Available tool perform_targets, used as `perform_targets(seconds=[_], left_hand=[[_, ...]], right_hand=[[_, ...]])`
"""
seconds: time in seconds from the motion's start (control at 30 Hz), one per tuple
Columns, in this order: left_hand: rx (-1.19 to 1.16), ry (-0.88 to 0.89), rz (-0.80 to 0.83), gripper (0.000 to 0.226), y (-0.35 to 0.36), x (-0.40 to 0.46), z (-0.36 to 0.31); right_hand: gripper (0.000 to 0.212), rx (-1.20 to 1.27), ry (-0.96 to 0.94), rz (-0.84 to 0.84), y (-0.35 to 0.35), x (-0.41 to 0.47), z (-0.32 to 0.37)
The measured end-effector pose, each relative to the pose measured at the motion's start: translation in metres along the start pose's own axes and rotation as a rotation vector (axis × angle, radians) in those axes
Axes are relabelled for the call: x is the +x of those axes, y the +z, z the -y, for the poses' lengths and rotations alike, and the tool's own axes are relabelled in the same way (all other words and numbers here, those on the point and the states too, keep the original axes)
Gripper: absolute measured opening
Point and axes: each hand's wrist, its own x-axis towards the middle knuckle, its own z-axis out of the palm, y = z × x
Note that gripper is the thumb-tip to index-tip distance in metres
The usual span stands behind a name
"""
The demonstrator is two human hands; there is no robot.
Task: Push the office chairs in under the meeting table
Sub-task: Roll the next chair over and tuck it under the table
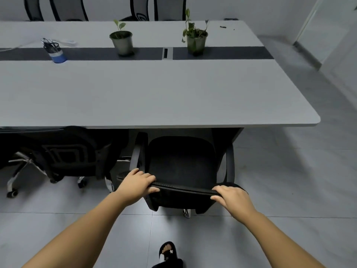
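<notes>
A foot in a black slide sandal [167,252] stands on the grey tiled floor [280,190] at the bottom of the view. Above it, both bare forearms reach forward to a black mesh office chair [181,165]. The left hand [136,181] is curled over the left end of the backrest's top edge, fingers wrapped over the front, and the right hand [232,196] is closed on the right end of the same edge in the same way. The chair faces the meeting table [154,89], its seat front and armrest tips just under the near edge while the backrest stands clear of it. To its left a second black office chair [67,153] sits tucked under the table, its chrome star base showing. On the tabletop's dark central strip stand a blue pen cup [56,52], two small potted plants [122,41] [195,38] and a cable port [167,53] between them. More chair backs [144,8] line the far side.
</notes>
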Motion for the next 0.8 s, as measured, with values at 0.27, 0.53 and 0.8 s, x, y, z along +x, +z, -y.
perform_targets(seconds=[0.27, 0.53, 0.8], left_hand=[[-0.009, 0.007, -0.04, 0.085, -0.006, 0.062, 0.05], [-0.016, 0.005, -0.026, 0.075, -0.015, 0.124, 0.071], [-0.078, -0.033, -0.015, 0.087, -0.02, 0.176, 0.074]], right_hand=[[0.046, -0.005, -0.016, 0.06, 0.01, 0.083, -0.022], [0.056, 0.011, -0.058, 0.188, 0.014, 0.154, -0.069], [0.037, 0.063, -0.051, 0.263, 0.005, 0.199, -0.107]])
